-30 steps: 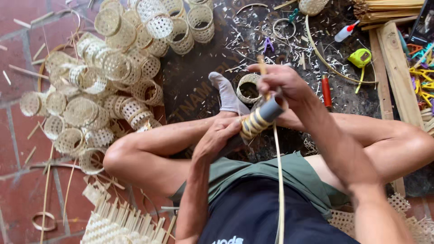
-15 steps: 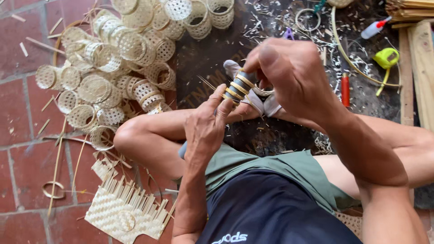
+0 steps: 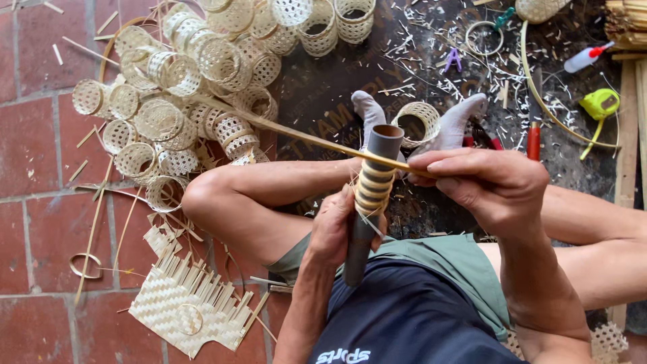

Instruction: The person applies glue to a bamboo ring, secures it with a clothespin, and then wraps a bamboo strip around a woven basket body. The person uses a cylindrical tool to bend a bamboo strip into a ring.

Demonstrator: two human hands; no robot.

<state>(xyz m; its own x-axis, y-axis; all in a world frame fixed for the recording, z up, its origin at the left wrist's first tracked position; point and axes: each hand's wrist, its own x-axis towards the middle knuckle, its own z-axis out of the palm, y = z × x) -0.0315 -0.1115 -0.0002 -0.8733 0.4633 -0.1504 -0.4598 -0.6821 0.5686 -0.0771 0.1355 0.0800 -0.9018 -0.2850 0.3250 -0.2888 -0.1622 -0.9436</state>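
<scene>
Several turns of flat bamboo strip (image 3: pixel 373 185) already sit wound around a grey tube (image 3: pixel 367 209), stacked tight in its upper part; the tube's open mouth and lower length are bare. Left hand (image 3: pixel 335 228) is closed around the tube below the coil, holding it upright over the lap. Right hand (image 3: pixel 486 180) is closed in a pinch on the strip's free length (image 3: pixel 283 131) where it meets the tube; the loose end runs up and left, well past the knee. By my reading the winding is partway: a good stretch of strip is unwound, and the coil is not yet off the tube.

Nearest the lap, on the brick floor to the left, lies a flat woven mat piece (image 3: pixel 182 303) with unfinished bristling ends, a small ring (image 3: pixel 85 265) just beside it.

Between the socked feet stands one woven cylinder (image 3: pixel 418 121), on a dark board (image 3: pixel 323 94).

Further out, left, a large heap of finished openwork baskets (image 3: pixel 182 74), a sign much output is done. Right side: red-handled tool (image 3: pixel 533 138), yellow tape measure (image 3: pixel 598 104), small white bottle with red cap (image 3: pixel 585 59), purple clip (image 3: pixel 453 59), a loose ring (image 3: pixel 484 37), a bent cane (image 3: pixel 539 87). Shavings scattered across the board.
</scene>
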